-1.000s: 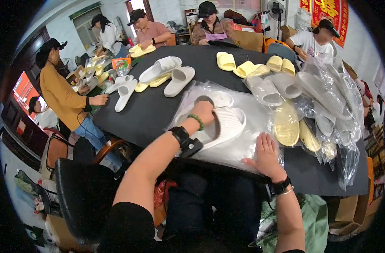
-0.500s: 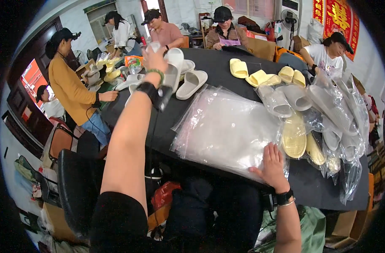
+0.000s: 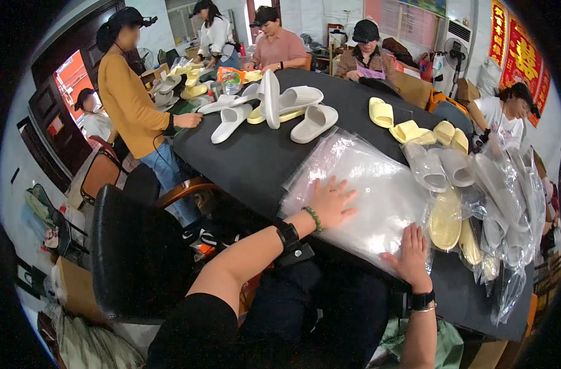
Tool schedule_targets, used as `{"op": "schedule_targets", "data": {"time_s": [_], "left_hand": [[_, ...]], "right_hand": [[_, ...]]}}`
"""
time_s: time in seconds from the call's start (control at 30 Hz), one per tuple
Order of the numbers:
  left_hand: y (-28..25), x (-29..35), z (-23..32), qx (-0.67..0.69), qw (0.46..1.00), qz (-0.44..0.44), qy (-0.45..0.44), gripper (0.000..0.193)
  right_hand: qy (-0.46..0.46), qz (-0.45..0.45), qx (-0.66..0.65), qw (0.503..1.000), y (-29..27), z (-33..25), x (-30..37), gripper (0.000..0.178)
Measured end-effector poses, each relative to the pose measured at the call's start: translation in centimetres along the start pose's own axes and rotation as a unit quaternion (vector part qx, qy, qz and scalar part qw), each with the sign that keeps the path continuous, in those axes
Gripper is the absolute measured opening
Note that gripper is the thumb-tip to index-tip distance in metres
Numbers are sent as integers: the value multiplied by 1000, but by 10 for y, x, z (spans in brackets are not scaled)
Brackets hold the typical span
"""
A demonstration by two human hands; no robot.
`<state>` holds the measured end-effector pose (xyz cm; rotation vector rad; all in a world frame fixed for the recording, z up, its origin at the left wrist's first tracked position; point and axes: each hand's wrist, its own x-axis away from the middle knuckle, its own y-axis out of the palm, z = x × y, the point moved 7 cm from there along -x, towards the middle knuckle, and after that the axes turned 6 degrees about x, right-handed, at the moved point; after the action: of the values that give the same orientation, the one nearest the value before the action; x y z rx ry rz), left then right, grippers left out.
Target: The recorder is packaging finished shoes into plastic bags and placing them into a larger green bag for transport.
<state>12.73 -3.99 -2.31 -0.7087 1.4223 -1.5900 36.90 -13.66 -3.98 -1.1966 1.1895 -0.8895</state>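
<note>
A stack of clear plastic bags [image 3: 379, 200] lies on the black table in front of me. My left hand [image 3: 332, 203] rests on its near left part, fingers spread. Near the right corner of the stack, my right hand [image 3: 410, 255] lies flat with its fingers stretched out. Neither hand holds anything. Beyond the bags sit loose grey slippers, one [image 3: 314, 123] lying by itself and another [image 3: 270, 99] propped up on its side among others. Just right of the stack is a yellow slipper in clear plastic [image 3: 445, 224].
Bagged grey slippers [image 3: 501, 190] pile up at the table's right end. Loose yellow slippers [image 3: 380, 112] lie along the far side. A person in a mustard top [image 3: 125, 92] stands at the left, and several others work around the table. A black chair [image 3: 123, 252] is at my left.
My left hand has let go of a grey slipper among those at the back and come down onto the bags. The right hand stays on the stack. The view has shifted left.
</note>
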Motion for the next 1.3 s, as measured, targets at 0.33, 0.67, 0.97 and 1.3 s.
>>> {"op": "schedule_targets", "data": {"time_s": [0.33, 0.67, 0.97, 1.3], "left_hand": [[9, 1, 11, 3, 999, 51, 10, 62], [5, 2, 8, 14, 998, 58, -1, 60], [6, 6, 10, 15, 998, 62, 7, 60], [6, 7, 4, 13, 997, 72, 7, 59]], "right_hand": [[-30, -33, 3, 999, -14, 15, 4, 92], [234, 213, -40, 948, -137, 123, 31, 31], [227, 174, -55, 957, -137, 113, 10, 30], [56, 107, 327, 937, -139, 61, -57, 77]]}}
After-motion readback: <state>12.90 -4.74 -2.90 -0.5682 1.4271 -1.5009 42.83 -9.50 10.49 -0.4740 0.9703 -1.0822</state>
